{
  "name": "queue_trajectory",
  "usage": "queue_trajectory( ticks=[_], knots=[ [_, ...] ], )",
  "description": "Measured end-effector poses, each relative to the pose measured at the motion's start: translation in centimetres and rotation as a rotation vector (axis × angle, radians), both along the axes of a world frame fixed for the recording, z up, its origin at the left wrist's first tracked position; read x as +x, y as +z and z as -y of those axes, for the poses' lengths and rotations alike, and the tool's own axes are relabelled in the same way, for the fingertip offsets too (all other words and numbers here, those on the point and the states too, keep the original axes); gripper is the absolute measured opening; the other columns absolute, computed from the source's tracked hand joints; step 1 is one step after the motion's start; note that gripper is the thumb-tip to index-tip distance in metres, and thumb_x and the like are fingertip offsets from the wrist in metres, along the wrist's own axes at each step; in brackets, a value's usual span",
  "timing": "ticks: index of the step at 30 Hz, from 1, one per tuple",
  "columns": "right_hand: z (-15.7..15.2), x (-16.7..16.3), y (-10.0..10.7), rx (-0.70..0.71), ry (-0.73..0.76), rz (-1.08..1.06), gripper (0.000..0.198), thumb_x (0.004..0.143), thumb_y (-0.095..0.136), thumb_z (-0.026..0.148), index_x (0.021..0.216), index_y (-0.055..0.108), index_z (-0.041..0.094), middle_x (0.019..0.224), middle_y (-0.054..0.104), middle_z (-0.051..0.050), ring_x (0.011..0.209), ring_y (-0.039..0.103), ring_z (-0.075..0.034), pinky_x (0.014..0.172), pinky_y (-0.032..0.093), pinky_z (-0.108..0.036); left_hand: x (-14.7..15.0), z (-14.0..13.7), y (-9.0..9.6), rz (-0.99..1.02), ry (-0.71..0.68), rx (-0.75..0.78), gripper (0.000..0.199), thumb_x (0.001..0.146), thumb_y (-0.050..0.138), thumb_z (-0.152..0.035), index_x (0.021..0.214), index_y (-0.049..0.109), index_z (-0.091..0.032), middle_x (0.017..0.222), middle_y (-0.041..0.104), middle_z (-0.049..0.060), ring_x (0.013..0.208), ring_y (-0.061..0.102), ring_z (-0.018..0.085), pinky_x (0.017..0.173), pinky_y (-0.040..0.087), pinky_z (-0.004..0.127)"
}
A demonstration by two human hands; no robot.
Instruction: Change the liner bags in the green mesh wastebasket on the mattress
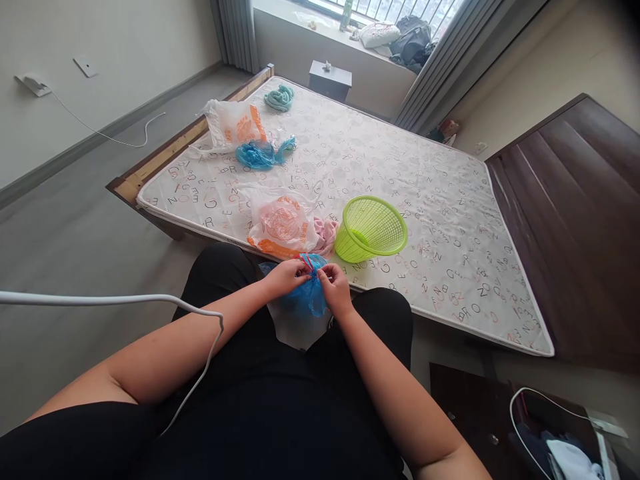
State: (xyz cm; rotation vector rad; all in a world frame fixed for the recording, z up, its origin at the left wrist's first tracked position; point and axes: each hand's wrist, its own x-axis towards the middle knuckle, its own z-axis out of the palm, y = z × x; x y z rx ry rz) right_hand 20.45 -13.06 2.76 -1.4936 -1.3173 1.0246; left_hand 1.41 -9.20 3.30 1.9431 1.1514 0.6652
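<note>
Between my knees, both hands meet at the gathered neck of a blue plastic bag (314,293). My left hand (289,277) pinches it from the left, beside a thin red strip at the neck. From the right, my right hand (336,285) pinches the same gathered part. What the bag holds, if anything, I cannot make out. Just beyond my hands, a white and orange plastic bag (283,223) lies at the mattress edge, touching a pink cloth (326,235). A green plastic basket (373,230) stands tilted to the right of the cloth.
Farther back on the lettered mattress (440,220) lie another white and orange bag (233,123), a crumpled blue bag (257,155) and a teal cloth (279,98). A white cable (125,300) crosses over my left forearm. A dark nightstand (470,407) is at lower right.
</note>
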Motion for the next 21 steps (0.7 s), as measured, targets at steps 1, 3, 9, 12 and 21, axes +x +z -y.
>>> queue_trajectory(
  ticks=[1, 3, 9, 12, 21],
  knots=[
    [0.0, 0.0, 0.1, -0.015, 0.024, 0.024, 0.033, 0.085, 0.067, 0.054, 0.089, 0.064, 0.022, 0.082, 0.063, -0.002, 0.076, 0.057, -0.019, 0.073, 0.048, -0.033, 0.0, 0.0, 0.0, -0.003, -0.007, 0.004, 0.011, 0.088, 0.073, -0.026, 0.082, 0.072, -0.017, 0.078, 0.068, 0.002, 0.076, 0.063, 0.018, 0.074, 0.050, 0.029],
    [-0.1, 0.2, 0.2, -0.043, 0.051, 0.051, 0.034, 0.082, 0.069, 0.055, 0.087, 0.067, 0.021, 0.082, 0.065, -0.003, 0.073, 0.057, -0.019, 0.073, 0.047, -0.033, 0.0, 0.1, 0.2, 0.003, -0.030, 0.005, 0.009, 0.088, 0.073, -0.026, 0.086, 0.073, -0.017, 0.080, 0.069, 0.003, 0.077, 0.063, 0.019, 0.075, 0.050, 0.030],
    [-0.4, 0.6, 0.4, -0.106, 0.006, -0.070, 0.033, 0.081, 0.069, 0.053, 0.090, 0.069, 0.021, 0.082, 0.068, -0.004, 0.075, 0.060, -0.020, 0.073, 0.049, -0.033, -0.2, -0.2, 0.4, 0.015, 0.026, -0.040, 0.014, 0.089, 0.069, -0.023, 0.099, 0.076, -0.018, 0.089, 0.071, 0.004, 0.079, 0.063, 0.019, 0.078, 0.051, 0.032],
    [-0.6, 0.7, 0.2, -0.134, -0.050, -0.201, 0.033, 0.080, 0.070, 0.052, 0.089, 0.066, 0.021, 0.080, 0.066, -0.002, 0.073, 0.059, -0.019, 0.070, 0.049, -0.031, -0.5, -0.5, 0.1, -0.010, 0.094, -0.117, 0.015, 0.088, 0.069, -0.027, 0.098, 0.076, -0.018, 0.089, 0.072, 0.004, 0.079, 0.064, 0.020, 0.078, 0.051, 0.032],
    [-1.0, 0.5, -0.1, -0.206, -0.040, -0.326, 0.038, 0.077, 0.070, 0.057, 0.090, 0.061, 0.022, 0.079, 0.065, -0.001, 0.069, 0.058, -0.016, 0.062, 0.049, -0.029, -0.4, -0.2, 0.6, 0.076, 0.087, 0.009, 0.014, 0.088, 0.069, -0.027, 0.098, 0.074, -0.018, 0.102, 0.070, 0.008, 0.097, 0.066, 0.023, 0.092, 0.053, 0.036]
  ],
)
